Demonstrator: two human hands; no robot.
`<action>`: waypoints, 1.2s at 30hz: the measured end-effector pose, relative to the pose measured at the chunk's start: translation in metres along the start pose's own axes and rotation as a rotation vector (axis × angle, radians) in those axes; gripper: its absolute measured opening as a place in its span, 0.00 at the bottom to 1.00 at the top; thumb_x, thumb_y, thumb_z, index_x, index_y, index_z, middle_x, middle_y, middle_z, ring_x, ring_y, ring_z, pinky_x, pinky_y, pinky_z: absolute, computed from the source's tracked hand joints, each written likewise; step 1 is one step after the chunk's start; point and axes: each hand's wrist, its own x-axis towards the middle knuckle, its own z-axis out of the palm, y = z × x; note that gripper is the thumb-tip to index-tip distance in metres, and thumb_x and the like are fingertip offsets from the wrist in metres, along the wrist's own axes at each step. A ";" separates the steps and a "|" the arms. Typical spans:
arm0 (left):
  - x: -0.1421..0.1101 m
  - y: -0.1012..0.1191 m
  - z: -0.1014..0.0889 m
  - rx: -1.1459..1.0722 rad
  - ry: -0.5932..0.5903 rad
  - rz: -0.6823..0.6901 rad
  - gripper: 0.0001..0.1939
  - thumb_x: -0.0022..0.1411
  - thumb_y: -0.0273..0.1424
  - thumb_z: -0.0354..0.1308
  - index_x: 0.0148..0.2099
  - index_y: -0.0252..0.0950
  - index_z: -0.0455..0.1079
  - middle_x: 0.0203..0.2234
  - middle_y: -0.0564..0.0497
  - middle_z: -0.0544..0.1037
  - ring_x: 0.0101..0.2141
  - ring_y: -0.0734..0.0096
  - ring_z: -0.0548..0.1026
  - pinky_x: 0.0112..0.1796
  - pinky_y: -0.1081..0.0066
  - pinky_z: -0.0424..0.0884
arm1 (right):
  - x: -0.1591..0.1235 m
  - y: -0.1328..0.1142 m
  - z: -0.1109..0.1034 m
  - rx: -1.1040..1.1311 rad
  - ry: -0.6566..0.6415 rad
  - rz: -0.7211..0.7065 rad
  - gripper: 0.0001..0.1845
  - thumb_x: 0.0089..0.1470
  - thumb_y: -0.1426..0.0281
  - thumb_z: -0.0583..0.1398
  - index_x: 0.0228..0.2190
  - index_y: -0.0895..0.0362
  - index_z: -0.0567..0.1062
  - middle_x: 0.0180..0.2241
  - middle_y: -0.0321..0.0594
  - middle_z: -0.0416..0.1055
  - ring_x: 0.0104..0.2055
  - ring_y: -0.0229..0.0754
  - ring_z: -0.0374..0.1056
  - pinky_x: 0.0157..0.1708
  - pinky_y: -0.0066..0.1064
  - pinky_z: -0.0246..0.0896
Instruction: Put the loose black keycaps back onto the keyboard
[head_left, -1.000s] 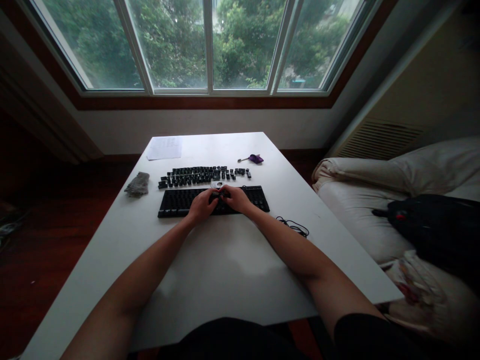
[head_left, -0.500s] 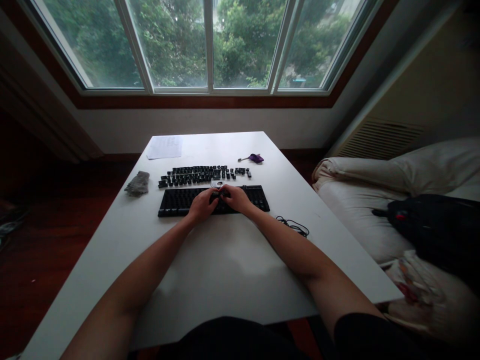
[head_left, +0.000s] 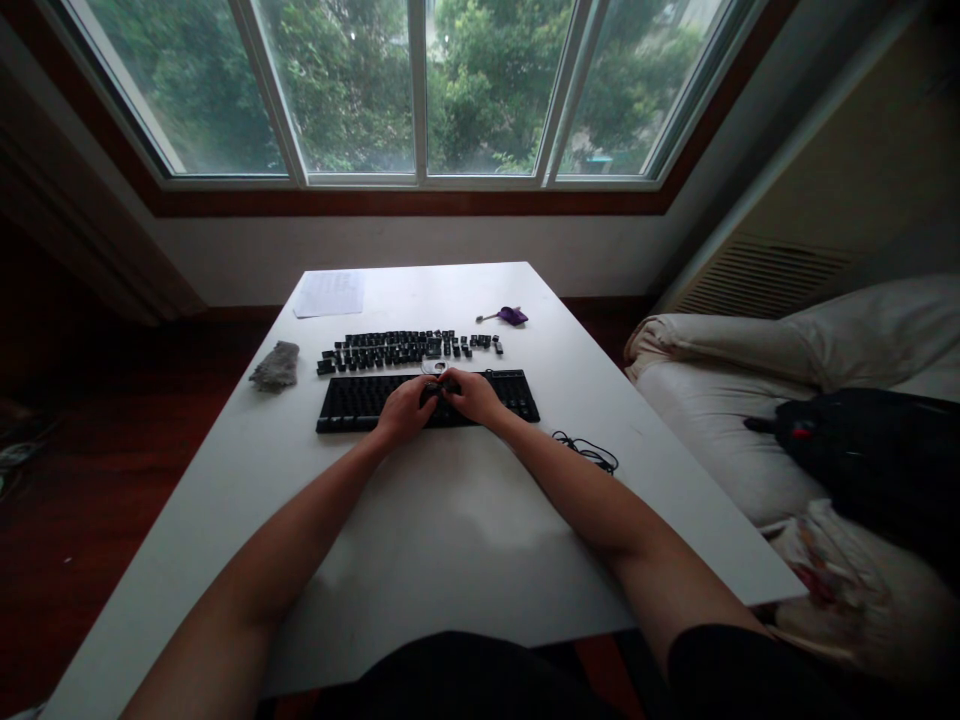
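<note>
A black keyboard lies across the white table in front of me. Over its middle, my left hand and my right hand meet, fingertips pinched close together. Between them is something small and dark, too small to name; the fingers partly cover it. Loose black keycaps lie in rows just behind the keyboard. A small pale item with a thin wire loop rests right beyond my fingertips.
A grey cloth lies to the left and a sheet of paper at the back left. Back right is a purple object with a brush-like end. A coiled black cable sits right of the keyboard on the table.
My hands stay in the same place over the keyboard, with only very slight finger movement. Nothing else has visibly moved on the table.
</note>
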 end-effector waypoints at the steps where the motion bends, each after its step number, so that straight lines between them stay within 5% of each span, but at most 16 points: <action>1: 0.000 0.000 0.000 0.000 0.001 -0.002 0.17 0.64 0.30 0.56 0.55 0.38 0.69 0.48 0.44 0.77 0.48 0.57 0.75 0.50 0.60 0.70 | 0.000 0.000 0.000 0.003 -0.001 -0.001 0.14 0.53 0.68 0.63 0.43 0.53 0.78 0.34 0.38 0.78 0.34 0.41 0.70 0.34 0.28 0.57; 36: 0.000 -0.002 0.002 0.017 0.000 -0.001 0.19 0.64 0.30 0.56 0.57 0.38 0.68 0.50 0.44 0.76 0.50 0.56 0.74 0.52 0.59 0.69 | -0.001 -0.002 -0.001 0.024 -0.011 -0.001 0.14 0.53 0.68 0.62 0.43 0.52 0.78 0.34 0.38 0.77 0.34 0.42 0.70 0.34 0.28 0.57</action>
